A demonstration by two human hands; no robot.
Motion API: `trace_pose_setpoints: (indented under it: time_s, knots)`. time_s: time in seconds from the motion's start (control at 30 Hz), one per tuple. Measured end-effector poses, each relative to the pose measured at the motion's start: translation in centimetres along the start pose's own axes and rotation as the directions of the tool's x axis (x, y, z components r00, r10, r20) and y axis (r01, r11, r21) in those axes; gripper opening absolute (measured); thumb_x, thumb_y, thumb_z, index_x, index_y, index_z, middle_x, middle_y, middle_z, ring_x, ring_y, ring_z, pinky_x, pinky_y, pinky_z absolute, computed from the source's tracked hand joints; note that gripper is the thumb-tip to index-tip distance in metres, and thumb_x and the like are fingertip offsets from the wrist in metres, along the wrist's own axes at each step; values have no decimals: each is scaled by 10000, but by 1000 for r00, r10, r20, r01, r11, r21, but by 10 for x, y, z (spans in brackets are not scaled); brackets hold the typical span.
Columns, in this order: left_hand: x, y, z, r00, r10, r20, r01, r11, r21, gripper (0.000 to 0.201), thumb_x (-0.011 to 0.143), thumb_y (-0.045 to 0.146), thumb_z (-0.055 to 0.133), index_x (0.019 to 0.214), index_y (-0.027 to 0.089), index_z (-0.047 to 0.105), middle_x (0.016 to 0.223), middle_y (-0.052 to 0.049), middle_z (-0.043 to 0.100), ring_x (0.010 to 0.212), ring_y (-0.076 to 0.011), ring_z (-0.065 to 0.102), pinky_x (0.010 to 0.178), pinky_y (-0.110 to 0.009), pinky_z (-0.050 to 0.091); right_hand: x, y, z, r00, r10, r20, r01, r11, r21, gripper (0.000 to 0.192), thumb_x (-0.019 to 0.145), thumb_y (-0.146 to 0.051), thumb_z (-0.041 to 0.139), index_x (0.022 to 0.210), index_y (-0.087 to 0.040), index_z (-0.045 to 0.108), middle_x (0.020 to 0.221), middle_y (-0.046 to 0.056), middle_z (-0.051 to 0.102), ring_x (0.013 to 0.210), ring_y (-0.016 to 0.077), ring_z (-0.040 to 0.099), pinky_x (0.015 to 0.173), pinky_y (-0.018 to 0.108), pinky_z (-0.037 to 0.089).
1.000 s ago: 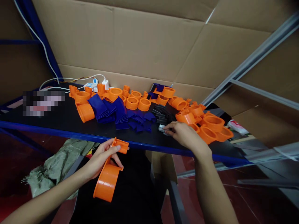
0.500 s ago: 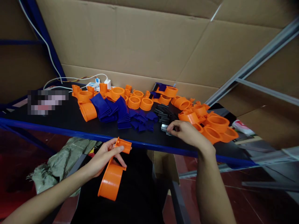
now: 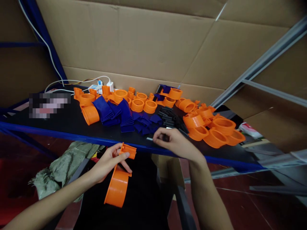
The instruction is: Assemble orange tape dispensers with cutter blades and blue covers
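Dim, warm light (edges bowed), slightly soft.

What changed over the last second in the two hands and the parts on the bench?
The right hand pulled back from the black parts toward the bench edge, pinching a small grey piece. The left hand still holds the orange housing below the bench; the piles are unmoved.

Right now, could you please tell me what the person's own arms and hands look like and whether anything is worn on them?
Both forearms are bare as far as the picture shows: no sleeves, gloves, watch, bracelet or rings are visible. The left hand and the right hand are bare too, with short, unpainted nails as far as can be told. No markings or cables show on either arm.
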State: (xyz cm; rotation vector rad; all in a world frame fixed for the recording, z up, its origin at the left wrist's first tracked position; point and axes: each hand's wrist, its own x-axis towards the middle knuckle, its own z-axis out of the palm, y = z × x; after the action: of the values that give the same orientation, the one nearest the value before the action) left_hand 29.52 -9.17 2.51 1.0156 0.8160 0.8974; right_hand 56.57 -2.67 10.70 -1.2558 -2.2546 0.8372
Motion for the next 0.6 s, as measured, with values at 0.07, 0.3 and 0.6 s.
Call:
trace_pose_setpoints:
  time_s: [0.07, 0.3, 0.6]
  knots:
    - [0, 1, 2, 1000, 10, -15, -10, 1000, 12, 360, 878, 399, 680, 1136, 161, 597, 864, -88, 765, 617, -217, 748, 569, -246, 531, 3, -15, 19, 998, -22, 65, 18, 998, 65, 230, 909, -385, 612, 861, -165, 662, 673, -28, 552, 594, 101, 453, 571, 226, 365]
    - [1, -1, 1, 1000, 26, 5, -27, 999, 47, 331, 883, 395, 680, 1101, 163, 592, 765, -58, 761, 626, -224, 749, 635, -266, 518, 12, -19, 53, 993, -42, 114, 33, 996, 80, 168, 906, -314, 620, 878, -161, 685, 692, -18, 588, 612, 102, 470, 566, 217, 348]
    - [3, -9, 0, 997, -39, 60, 32, 994, 105, 309, 886, 385, 679, 1060, 148, 586, 773, -74, 756, 632, -212, 745, 615, -246, 508, 11, -26, 71, 990, -98, 106, 97, 995, 16, 131, 926, -282, 617, 889, -180, 689, 775, -1, 659, 673, 109, 548, 617, 214, 376]
